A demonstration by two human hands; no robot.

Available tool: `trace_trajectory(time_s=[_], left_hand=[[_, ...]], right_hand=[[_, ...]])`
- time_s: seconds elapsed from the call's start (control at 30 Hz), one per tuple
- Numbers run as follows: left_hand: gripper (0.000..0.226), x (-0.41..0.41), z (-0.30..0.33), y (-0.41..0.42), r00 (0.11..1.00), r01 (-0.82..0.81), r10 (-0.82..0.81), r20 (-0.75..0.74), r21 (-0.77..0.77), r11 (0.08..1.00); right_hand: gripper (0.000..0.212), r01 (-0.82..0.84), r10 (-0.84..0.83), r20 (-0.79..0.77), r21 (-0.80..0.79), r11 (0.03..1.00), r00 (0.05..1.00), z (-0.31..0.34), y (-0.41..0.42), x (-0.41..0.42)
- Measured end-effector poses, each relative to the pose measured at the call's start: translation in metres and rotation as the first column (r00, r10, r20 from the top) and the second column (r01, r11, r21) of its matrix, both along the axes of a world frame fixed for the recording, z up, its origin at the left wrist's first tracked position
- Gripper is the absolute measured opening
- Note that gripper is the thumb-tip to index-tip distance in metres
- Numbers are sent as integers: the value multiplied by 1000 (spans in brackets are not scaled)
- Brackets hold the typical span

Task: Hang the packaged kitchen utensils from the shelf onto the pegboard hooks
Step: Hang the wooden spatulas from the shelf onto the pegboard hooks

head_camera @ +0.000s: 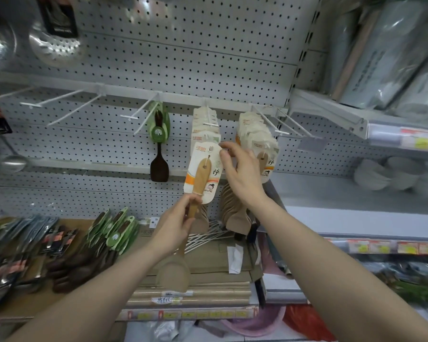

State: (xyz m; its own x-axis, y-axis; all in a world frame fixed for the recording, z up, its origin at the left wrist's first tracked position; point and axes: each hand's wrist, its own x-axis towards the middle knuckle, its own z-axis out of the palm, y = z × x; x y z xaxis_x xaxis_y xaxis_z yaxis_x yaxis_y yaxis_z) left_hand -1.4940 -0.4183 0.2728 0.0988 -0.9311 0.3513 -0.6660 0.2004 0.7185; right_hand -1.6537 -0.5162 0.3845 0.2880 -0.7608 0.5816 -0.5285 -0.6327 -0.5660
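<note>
Below hook, both hands (176,225) gripping carded spatula (202,172)

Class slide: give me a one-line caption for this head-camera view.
Left hand and right hand lift a carded wooden spatula toward a pegboard hook.

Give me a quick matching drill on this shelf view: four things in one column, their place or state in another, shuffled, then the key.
1. wooden spatula
2. dark spatula
3. green-carded packs
4. bowls

A. lying on the lower shelf, left
B. hanging alone from a hook
C. stacked on the shelf at right
D. held in both hands below a hook

Pairs: 1-D, 2-B, 3-A, 4-C. The left hand grips the handle; the right hand pinches the card's top.
</note>
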Motion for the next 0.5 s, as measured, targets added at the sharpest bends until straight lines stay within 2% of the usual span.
trace_trajectory(time_s=[0.2,0.37,0.5], left_hand=[[62,1,7,-13,999,-36,36,-3,-3,999],[61,3,14,-24,1000,-31,31,-1,10,999],[60,3,14,-31,1000,-25,25,16,19,999]], right_hand=[[31,-22,22,-14,14,1000,1000,18,-15,16],[28,19,-18,7,-50,999,1000,20,-28,24],[28,6,-13,-72,-91,996,997,19,-41,29]])
